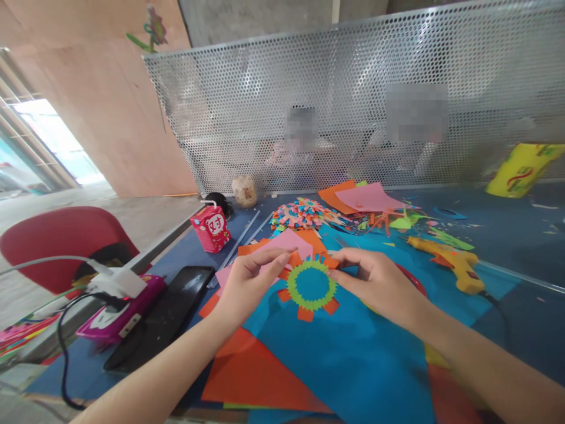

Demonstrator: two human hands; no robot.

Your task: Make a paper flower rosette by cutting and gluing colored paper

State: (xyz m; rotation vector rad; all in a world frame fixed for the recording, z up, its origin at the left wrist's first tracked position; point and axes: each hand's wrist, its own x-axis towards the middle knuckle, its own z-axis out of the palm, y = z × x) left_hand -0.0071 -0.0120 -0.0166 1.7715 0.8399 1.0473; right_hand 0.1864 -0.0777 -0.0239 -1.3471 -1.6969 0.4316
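Between my two hands is a paper ring (312,305), a toothed light-green band with orange tabs sticking out around it. My left hand (249,277) pinches its upper left edge with thumb and fingertips. At the upper right, my right hand (375,280) grips an orange tab between thumb and fingers. The ring sits over blue paper (353,359), which shows through its middle. Orange sheets (256,371) lie beneath the blue one, and pink paper (291,240) is behind my left hand. To the right of my right hand lies a yellow glue gun (459,265).
A phone (163,318), a purple power strip (119,318) with plugs and a red drink carton (212,228) are at left. Behind are fringed paper pieces (304,213), scraps (401,221) and a perforated metal panel (344,76), with people beyond. A yellow roll (521,169) lies far right.
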